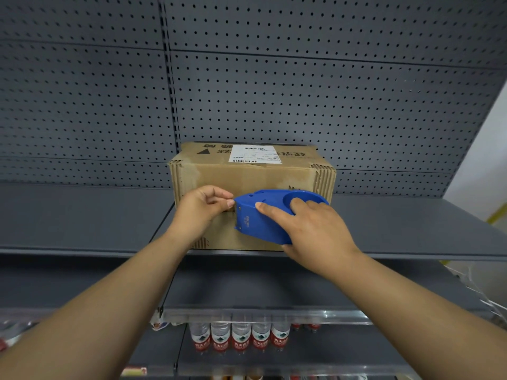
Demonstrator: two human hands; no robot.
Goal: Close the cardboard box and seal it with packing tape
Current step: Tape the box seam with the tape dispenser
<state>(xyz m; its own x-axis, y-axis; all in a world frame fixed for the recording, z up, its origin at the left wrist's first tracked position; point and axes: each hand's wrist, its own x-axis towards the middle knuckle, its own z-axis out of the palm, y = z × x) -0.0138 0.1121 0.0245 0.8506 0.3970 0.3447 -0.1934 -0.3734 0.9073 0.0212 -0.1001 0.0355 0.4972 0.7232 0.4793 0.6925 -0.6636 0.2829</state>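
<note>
At shelf [397, 229] front edge, near its middle: cardboard box [247, 176] stood closed, label on top | right hand [310, 231] gripped blue tape dispenser [263, 215] against box front | left hand [203, 207] pinched at dispenser's mouth; tape itself not discernible | bottled water [238, 338] sat on lower shelf.

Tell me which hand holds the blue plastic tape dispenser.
The right hand grips the blue plastic tape dispenser; the left hand only pinches at its front edge against the brown cardboard box.
</note>
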